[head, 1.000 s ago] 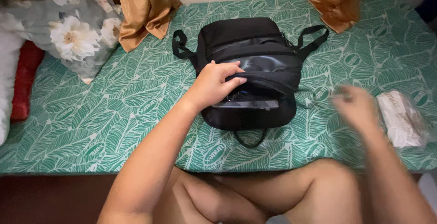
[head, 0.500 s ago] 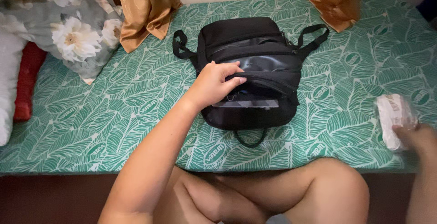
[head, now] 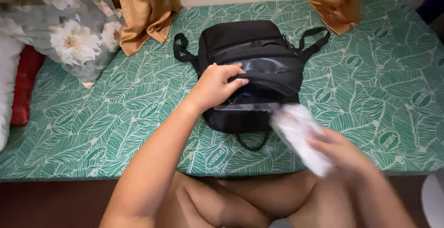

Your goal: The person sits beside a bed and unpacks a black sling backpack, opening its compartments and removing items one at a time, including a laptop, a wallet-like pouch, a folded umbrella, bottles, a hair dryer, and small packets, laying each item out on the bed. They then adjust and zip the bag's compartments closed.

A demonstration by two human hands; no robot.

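Note:
A black backpack [head: 252, 52] lies flat on a green leaf-patterned mattress [head: 115, 112]. My left hand [head: 216, 85] grips the edge of its front pocket and holds the pocket open. Inside the gap a grey flat item [head: 249, 106] shows. My right hand [head: 344, 151] holds a white plastic-wrapped packet [head: 298, 133], blurred with motion, just right of and below the pocket opening. The packet's upper end overlaps the bag's lower right corner.
A floral pillow [head: 69, 29] and a red cushion [head: 23, 84] lie at the left. Golden-brown curtains [head: 143, 10] hang at the back left, and another golden-brown curtain [head: 340, 3] at the back right. My bare knees [head: 240, 200] are below the mattress's front edge.
My right hand went out to the white packet at the right of the mattress, took hold of it, and brought it left to the bag. My left hand stayed on the pocket.

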